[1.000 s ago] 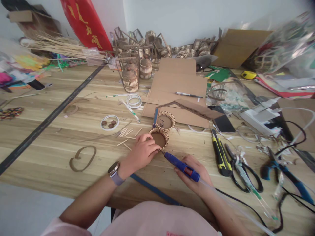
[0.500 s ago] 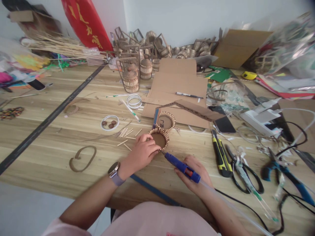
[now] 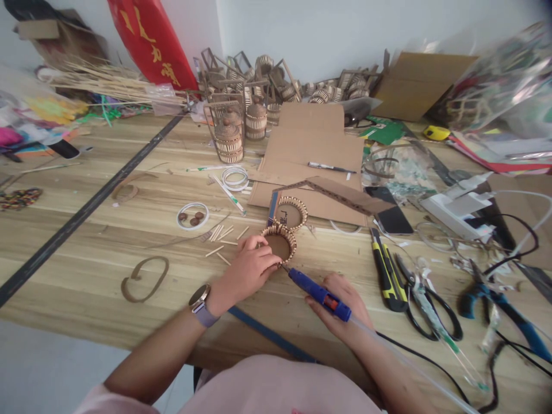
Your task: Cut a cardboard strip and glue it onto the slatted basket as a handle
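Apparently I'm watching a gluing step: near mid-view, the left hand [image 3: 250, 265] pinches the small round basket [image 3: 291, 242] along its seven-to-nine-o'clock side; the right hand [image 3: 347, 302] is curled around the blue glue pen [image 3: 317, 292], tip at the rim's five o'clock. Loose sticks [image 3: 222, 233] lie towards nine. Next, I judge, calls for a steady pinch and careful tip placement.

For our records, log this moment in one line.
left hand: grips slatted basket | right hand: holds blue glue gun | tip: beside basket wall

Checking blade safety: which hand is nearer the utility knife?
Right. The right hand is just left of the utility knife; the left hand is much farther left.
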The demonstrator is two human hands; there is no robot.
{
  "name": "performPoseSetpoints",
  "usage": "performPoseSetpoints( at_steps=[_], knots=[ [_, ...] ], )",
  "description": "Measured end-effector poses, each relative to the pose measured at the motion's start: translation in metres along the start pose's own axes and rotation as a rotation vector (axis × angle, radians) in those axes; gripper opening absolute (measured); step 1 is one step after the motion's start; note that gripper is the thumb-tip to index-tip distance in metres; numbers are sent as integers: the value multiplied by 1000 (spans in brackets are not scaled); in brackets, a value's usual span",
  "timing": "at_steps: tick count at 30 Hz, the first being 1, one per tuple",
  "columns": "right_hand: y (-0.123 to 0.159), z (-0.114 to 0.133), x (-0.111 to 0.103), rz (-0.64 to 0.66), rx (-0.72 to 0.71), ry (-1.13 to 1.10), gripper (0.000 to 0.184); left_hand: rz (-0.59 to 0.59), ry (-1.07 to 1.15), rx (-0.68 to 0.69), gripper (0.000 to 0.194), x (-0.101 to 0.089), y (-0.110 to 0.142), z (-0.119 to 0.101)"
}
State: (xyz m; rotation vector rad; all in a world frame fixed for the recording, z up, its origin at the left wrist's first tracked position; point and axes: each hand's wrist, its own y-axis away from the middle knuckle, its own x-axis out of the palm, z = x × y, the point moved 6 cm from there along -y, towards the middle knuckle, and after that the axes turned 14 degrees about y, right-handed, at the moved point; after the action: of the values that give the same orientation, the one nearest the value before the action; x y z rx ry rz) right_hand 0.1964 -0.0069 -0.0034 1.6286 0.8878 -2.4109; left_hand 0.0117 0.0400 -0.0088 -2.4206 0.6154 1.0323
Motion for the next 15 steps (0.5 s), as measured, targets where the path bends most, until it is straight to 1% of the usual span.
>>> performPoseSetpoints(
  at_steps=[4,10,15],
  knots=[
    [1,-1,2,15,5,6,28,-11,3,14,14,0,0,0],
    [2,0,0,-27,-34,24,27,5,12,5,17,1,0,1],
    [6,-4,5,18,-25,25,22,6,6,1,19,1,0,1]
  ],
)
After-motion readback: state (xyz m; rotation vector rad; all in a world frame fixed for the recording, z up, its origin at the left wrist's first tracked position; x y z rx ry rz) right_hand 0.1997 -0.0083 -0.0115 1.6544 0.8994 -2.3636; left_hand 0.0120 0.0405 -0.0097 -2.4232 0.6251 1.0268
